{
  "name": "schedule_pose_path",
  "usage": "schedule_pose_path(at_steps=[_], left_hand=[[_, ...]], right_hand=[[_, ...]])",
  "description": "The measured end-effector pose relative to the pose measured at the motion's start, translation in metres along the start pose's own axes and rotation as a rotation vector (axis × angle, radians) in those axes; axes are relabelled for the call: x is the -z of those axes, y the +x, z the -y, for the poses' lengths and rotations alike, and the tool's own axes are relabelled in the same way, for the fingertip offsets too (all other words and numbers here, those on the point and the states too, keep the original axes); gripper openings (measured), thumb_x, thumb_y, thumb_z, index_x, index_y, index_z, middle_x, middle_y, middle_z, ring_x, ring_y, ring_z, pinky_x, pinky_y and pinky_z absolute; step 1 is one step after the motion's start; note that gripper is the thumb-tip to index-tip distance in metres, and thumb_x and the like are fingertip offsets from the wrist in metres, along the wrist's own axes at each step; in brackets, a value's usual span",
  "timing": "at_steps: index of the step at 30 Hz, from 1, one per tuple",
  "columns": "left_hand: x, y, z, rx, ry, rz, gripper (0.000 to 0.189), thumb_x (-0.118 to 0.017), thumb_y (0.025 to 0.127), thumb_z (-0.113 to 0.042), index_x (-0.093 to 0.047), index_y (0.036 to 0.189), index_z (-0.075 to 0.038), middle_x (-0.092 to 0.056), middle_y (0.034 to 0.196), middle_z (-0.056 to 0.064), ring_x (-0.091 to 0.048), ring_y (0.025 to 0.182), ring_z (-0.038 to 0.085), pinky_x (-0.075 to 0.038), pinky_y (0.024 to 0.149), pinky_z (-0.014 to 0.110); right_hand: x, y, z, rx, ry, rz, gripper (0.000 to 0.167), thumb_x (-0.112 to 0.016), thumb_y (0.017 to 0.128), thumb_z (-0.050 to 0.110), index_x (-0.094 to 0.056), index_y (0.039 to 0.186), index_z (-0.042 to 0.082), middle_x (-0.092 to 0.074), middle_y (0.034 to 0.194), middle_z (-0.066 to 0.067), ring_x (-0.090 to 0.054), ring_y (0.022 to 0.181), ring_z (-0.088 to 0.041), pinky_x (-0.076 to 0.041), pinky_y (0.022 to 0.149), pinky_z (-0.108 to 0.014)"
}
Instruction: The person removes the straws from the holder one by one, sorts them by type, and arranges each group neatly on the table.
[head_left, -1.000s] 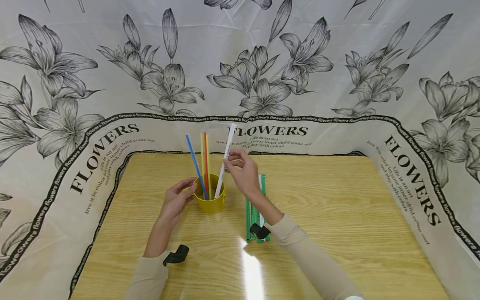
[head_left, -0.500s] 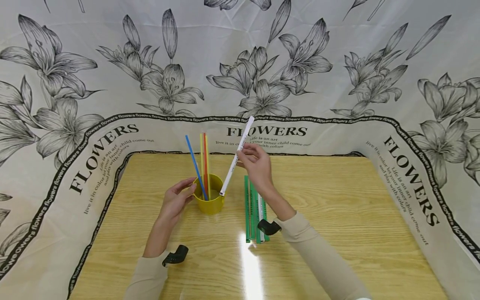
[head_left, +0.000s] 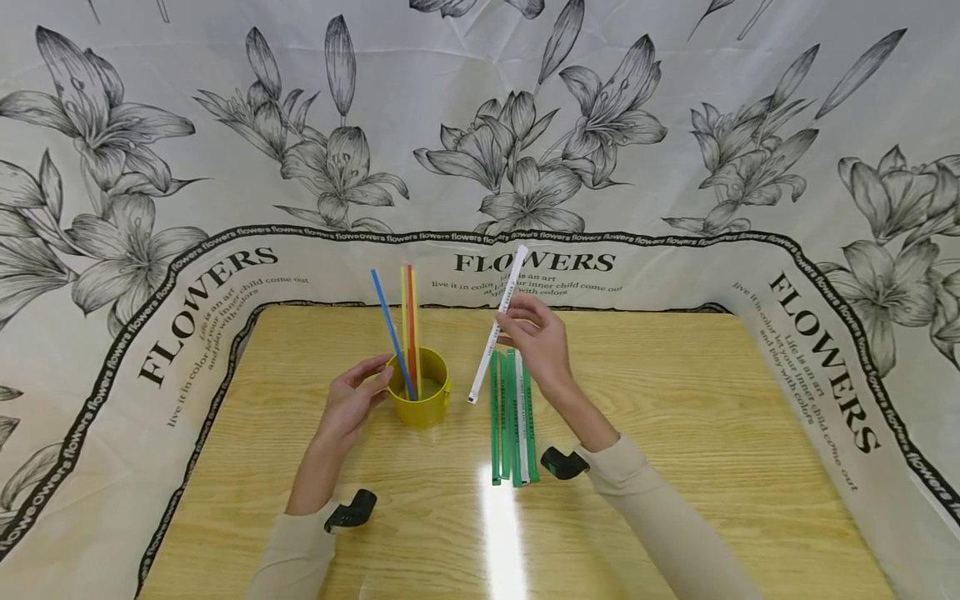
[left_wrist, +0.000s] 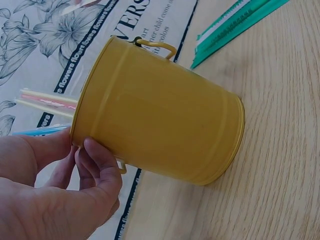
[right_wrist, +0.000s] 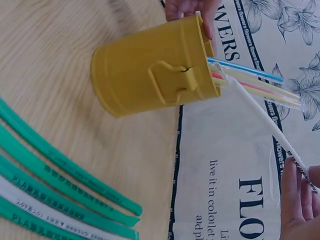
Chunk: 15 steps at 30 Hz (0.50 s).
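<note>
My left hand (head_left: 358,389) pinches the rim of a yellow metal bucket (head_left: 422,410) that stands upright on the table; thumb and fingers show at the rim in the left wrist view. Unwrapped straws in blue (head_left: 389,321), red (head_left: 411,325) and yellow lean inside the bucket. To the right of it, my right hand (head_left: 538,342) pinches a white paper-wrapped straw (head_left: 487,350) near its middle, tilted and held above the table, apart from the bucket. Black print runs along the wrapper. In the right wrist view only part of the right hand (right_wrist: 299,200) shows.
Several green-wrapped straws (head_left: 504,417) lie side by side right of the bucket, with a white-wrapped straw (head_left: 522,433) among them. The wooden table (head_left: 675,417) is bordered by a flower-printed cloth (head_left: 360,267). Small wire handles (right_wrist: 167,82) stick out from the bucket's sides.
My right hand has drawn the white wrapped straw out of the bucket and moved right, over the green-wrapped straws' far ends. The left hand and the bucket have stayed put.
</note>
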<state>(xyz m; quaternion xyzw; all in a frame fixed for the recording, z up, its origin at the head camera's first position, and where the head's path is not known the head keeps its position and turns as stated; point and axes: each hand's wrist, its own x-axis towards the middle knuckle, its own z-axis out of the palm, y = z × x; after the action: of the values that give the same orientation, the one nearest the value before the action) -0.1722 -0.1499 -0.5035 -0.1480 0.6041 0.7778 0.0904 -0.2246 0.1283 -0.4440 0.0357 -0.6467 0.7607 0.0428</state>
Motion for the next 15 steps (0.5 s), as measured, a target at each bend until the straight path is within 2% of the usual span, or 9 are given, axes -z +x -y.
schedule_pose_path(at_steps=[6, 15], left_hand=[[0.001, -0.001, 0.0, -0.011, 0.015, 0.01, 0.041, -0.062, 0.104, -0.007, -0.057, 0.144, 0.0, -0.052, 0.128, 0.005, -0.061, 0.104, 0.015, -0.054, 0.078, 0.019], [0.001, -0.001, -0.001, -0.012, 0.032, 0.01, 0.041, -0.063, 0.104, -0.01, -0.058, 0.144, -0.001, -0.052, 0.131, 0.006, -0.061, 0.104, 0.014, -0.054, 0.081, 0.02]], right_hand=[[0.016, -0.004, -0.008, -0.029, -0.034, -0.007, 0.032, -0.068, 0.096, -0.006, -0.058, 0.126, -0.01, -0.064, 0.102, -0.009, -0.07, 0.083, -0.012, -0.062, 0.079, -0.035], [0.039, -0.012, -0.018, -0.034, -0.073, 0.011, 0.035, -0.07, 0.096, -0.002, -0.058, 0.128, -0.01, -0.064, 0.105, -0.012, -0.071, 0.086, -0.013, -0.062, 0.08, -0.035]])
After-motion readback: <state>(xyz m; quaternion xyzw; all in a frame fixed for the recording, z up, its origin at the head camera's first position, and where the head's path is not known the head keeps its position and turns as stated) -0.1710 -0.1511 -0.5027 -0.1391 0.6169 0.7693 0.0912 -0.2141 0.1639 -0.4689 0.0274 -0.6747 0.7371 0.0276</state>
